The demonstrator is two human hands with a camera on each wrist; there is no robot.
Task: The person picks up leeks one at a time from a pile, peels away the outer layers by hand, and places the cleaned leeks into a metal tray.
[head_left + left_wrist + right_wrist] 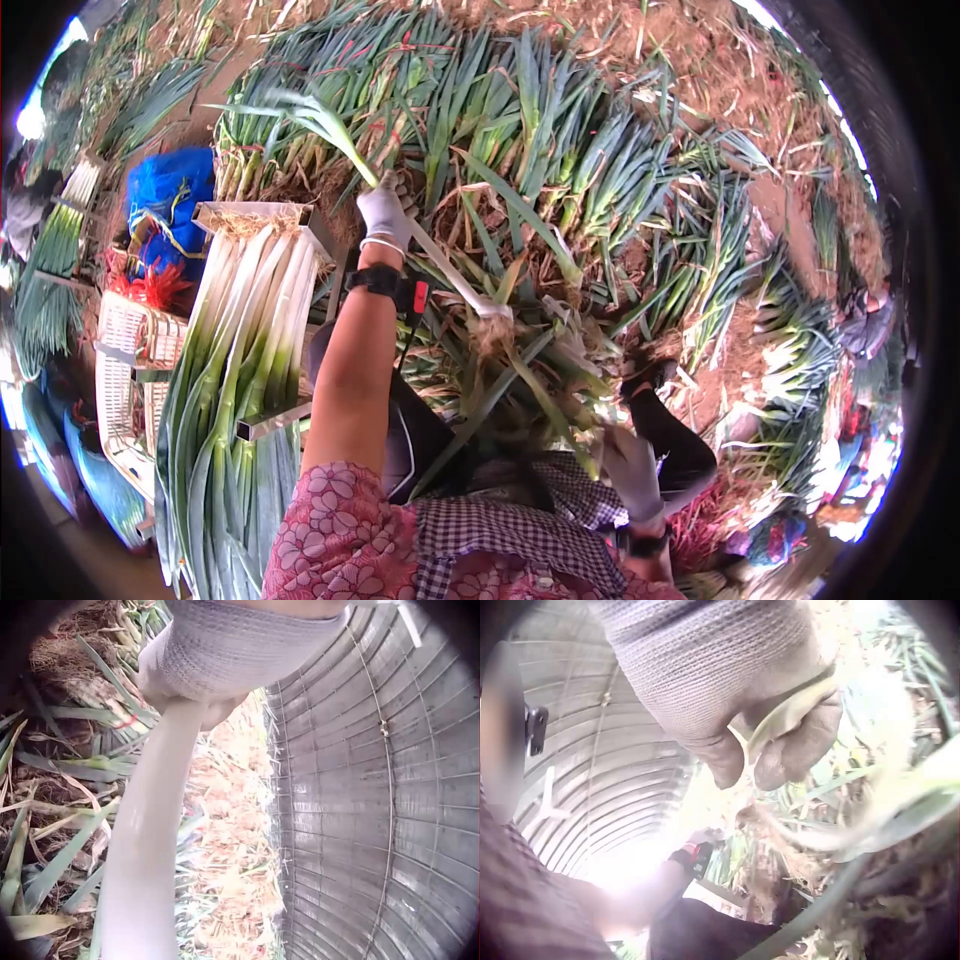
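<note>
My gloved left hand (383, 212) grips a long green onion (440, 258) round its stem. Its green leaves point up and away, and the white stem runs down toward my lap to a rooty end (493, 338). In the left wrist view the smooth white stem (146, 840) comes out below the glove. Low on the right, my gloved right hand (632, 472) is slightly blurred. The right wrist view shows its thumb and curled fingers around a yellowish strip of leaf (789, 714). Loose leaves (545, 400) hang between the onion's root end and this hand.
Cleaned green onions (235, 330) lie stacked on a metal rack (272, 421) at the left, beside a white plastic basket (130, 345) and a blue bag (165, 190). Uncleaned bundles (480, 110) spread in an arc ahead. Another person (868, 325) is at the far right.
</note>
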